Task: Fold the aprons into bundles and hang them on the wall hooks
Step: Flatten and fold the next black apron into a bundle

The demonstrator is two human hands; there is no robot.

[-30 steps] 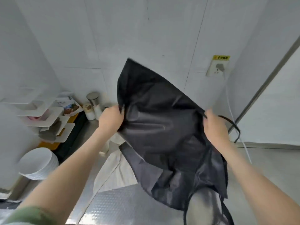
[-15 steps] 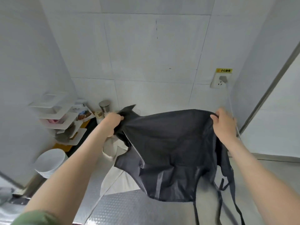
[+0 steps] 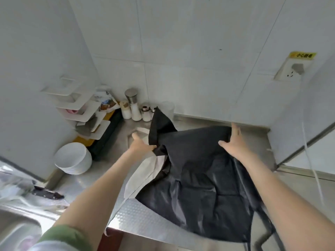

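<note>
My left hand and right hand pinch the black apron over the counter; yellow socket label unreadable

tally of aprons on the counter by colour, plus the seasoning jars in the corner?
Black apron: 1, gripped by the left hand and right hand
Beige apron: 1, partly under the black one
Seasoning jars: 3 clearly visible, maybe another hidden behind the black fabric
Total: 5
</note>
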